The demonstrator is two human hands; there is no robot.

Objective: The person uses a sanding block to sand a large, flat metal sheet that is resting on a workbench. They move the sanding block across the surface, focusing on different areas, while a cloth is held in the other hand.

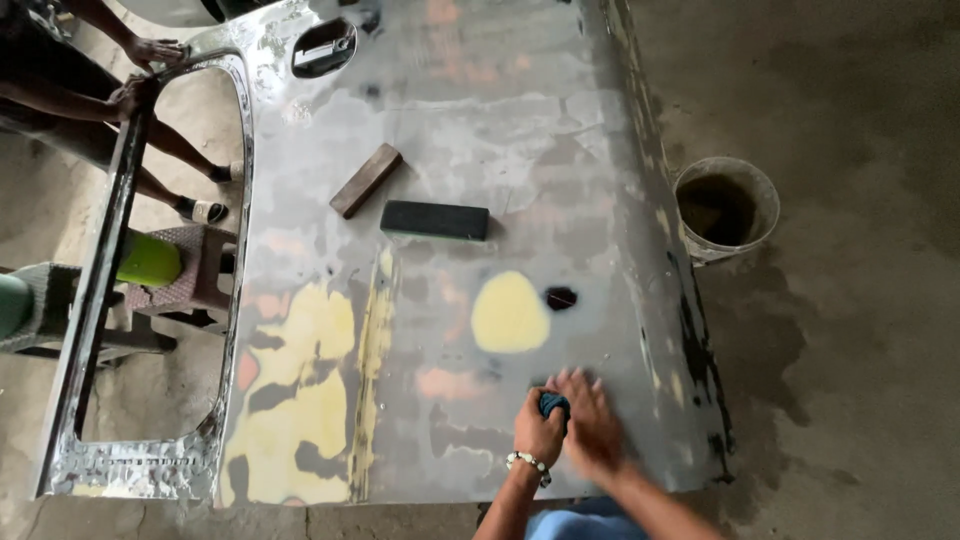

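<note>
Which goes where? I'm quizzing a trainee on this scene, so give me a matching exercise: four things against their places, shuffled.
Things:
1. wooden block
2. black sanding block
3. bucket
4. blue cloth

Places:
A. on the floor beside the panel
B. in the left hand
C. on the panel, farthest from the person
D. on the panel, just right of the wooden block

Pairs: 1-C, 2-D, 3-A, 4-B

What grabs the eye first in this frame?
A big bare-metal car door panel lies flat, patched with yellow filler. At its near edge the left hand clutches a dark cloth, the right hand blurred beside it. Two blocks, wooden and black, rest mid-panel; a bucket stands right.
</note>
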